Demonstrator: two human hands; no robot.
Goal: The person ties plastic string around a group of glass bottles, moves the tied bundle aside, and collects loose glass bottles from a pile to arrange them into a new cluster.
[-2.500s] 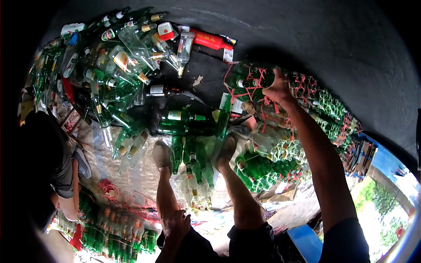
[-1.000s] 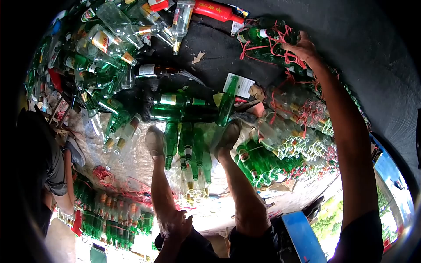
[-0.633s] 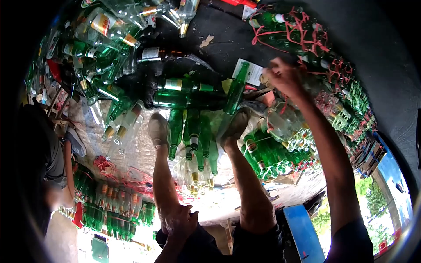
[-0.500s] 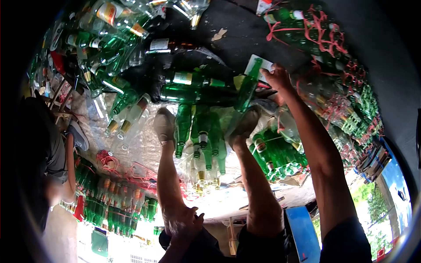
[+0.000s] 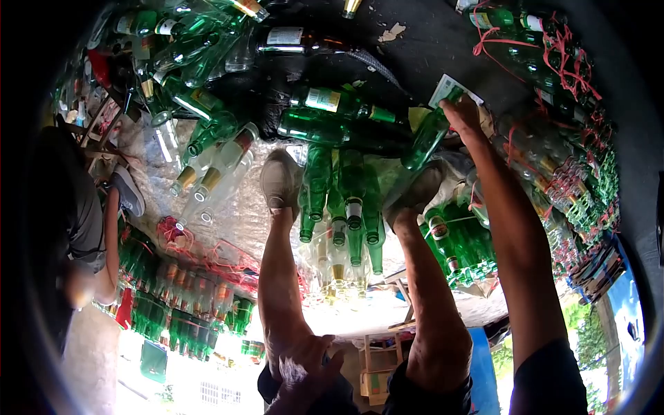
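Note:
My right hand [image 5: 462,114] is closed round the neck of a green bottle [image 5: 425,140], which leans beside my shoe over a white printed card [image 5: 443,88]. At the bottom, my left hand [image 5: 309,370] rests on my knee with its fingers apart and holds nothing. Between my feet, several green bottles [image 5: 351,183] lie with their mouths towards me. Across them lies a dark green bottle [image 5: 321,129], with a labelled green bottle [image 5: 325,100] behind it. Farther back is a brown bottle [image 5: 297,40] with a white label.
Loose bottles [image 5: 200,52] are heaped at upper left. Bundles tied with pink string [image 5: 564,55] line the right side. More tied green bottles [image 5: 460,238] lie by my leg. Another person's shoe [image 5: 128,190] is at left, above rows of standing bottles [image 5: 183,332].
My right hand has let go of the string-tied bundle, come down and towards the middle, and taken hold of the green bottle's neck. My left hand stays on my knee. The view has shifted.

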